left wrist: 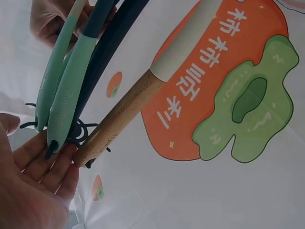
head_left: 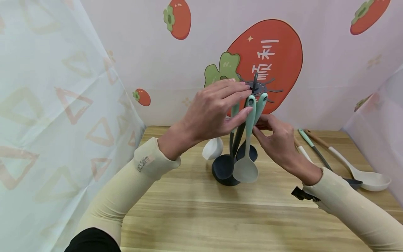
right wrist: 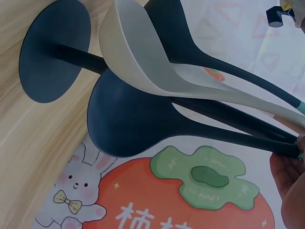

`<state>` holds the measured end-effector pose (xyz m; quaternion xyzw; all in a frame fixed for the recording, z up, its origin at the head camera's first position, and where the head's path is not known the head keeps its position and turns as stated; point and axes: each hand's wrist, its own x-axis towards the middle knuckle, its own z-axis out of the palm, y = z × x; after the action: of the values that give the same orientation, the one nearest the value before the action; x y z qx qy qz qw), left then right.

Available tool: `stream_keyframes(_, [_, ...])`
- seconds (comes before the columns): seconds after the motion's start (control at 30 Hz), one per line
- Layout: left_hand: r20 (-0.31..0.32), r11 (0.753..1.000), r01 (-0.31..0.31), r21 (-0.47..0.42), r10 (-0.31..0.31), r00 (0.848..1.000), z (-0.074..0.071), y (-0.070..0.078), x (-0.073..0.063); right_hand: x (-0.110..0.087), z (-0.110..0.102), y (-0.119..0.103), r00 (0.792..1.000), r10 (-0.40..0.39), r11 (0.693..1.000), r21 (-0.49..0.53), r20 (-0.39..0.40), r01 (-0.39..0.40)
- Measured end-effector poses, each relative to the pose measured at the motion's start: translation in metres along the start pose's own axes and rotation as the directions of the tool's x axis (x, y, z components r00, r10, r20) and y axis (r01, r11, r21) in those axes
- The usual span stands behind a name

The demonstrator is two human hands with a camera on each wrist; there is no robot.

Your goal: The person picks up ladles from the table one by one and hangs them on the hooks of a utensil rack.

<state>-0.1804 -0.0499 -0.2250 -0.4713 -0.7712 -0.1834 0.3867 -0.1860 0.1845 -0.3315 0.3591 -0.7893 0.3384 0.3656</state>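
A dark utensil stand with a round base (right wrist: 40,52) and a hook ring (head_left: 259,88) on top carries several hanging utensils. Among them are a light grey ladle (head_left: 245,171) with a mint handle, a dark ladle (head_left: 223,166) and a white utensil (head_left: 212,148) with a wooden handle (left wrist: 121,119). My left hand (head_left: 217,105) is at the ring, its fingers extended beside the handle ends. With thumb and fingers, my right hand (head_left: 278,141) pinches the stem of another dark round-bowled utensil (right wrist: 133,117), just below its mint handle. Its fingertips are partly hidden.
On the wooden table (head_left: 195,217), to the right, lie a white ladle (head_left: 374,180) with a wooden handle, a dark utensil (head_left: 322,157) with a mint handle, and another white-stemmed utensil (head_left: 303,152) partly behind my right arm. Printed sheets wall the back and sides.
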Motion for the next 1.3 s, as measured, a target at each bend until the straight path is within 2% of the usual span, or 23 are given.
stream_keyframes(0.37, [0.030,0.999,0.019,-0.040,-0.017,0.999,0.001,-0.001,-0.002,-0.001,-0.002,-0.002,1.000,0.003,1.000,0.010,0.027,-0.003])
stream_keyframes(0.73, [0.011,0.996,0.017,-0.084,-0.016,1.000,0.002,-0.004,0.000,-0.002,-0.002,-0.004,0.999,0.014,1.000,0.023,0.035,-0.014])
stream_keyframes(1.0, [0.009,0.995,0.018,-0.094,-0.017,1.000,0.001,-0.006,0.000,-0.004,-0.003,-0.004,0.999,-0.042,0.997,0.059,0.005,0.041])
stream_keyframes(1.1, [-0.004,0.996,0.014,-0.093,-0.015,1.000,0.001,-0.007,0.000,-0.005,-0.005,-0.002,0.997,-0.072,0.997,0.041,0.025,0.071])
stream_keyframes(1.2, [-0.020,0.996,0.008,-0.091,-0.010,1.000,0.002,-0.009,0.000,-0.006,-0.009,0.003,0.993,-0.084,0.996,0.021,0.080,0.082])
stream_keyframes(1.3, [-0.029,0.996,0.004,-0.089,-0.007,1.000,0.002,-0.009,0.001,-0.009,-0.013,0.011,0.991,-0.059,0.998,0.011,0.117,0.058])
